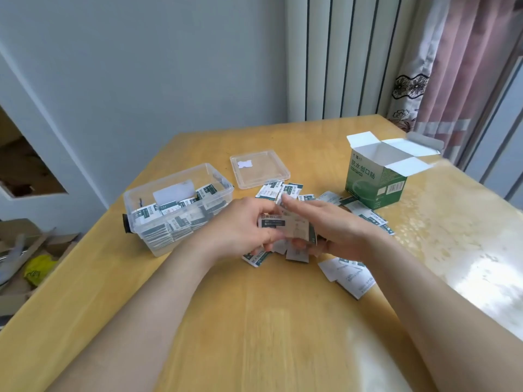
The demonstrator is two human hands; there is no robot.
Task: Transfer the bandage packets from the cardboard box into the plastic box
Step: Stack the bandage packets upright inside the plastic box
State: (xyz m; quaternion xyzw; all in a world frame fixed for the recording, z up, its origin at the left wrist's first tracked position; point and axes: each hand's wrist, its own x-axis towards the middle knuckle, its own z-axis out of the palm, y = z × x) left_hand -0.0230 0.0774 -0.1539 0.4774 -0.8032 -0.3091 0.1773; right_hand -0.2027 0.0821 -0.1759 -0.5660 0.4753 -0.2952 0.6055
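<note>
A stack of white-and-green bandage packets (pixel 285 226) is held upright between both hands above the table's middle. My left hand (pixel 243 226) grips its left side, fingers curled round it. My right hand (pixel 334 230) cups its right side, fingers stretched along the top and thumb underneath. More packets (pixel 351 274) lie loose on the table around and under the hands. The clear plastic box (pixel 135 199) stands to the left, holding several packets. The green cardboard box (pixel 376 185) stands at the right with its flaps open.
The plastic box's clear lid (pixel 271 176) lies flat behind the hands. The wooden table (pixel 254 321) ends at a wall on the left and a radiator and curtain behind. Cardboard scraps and a yellow bag lie on the floor at the left.
</note>
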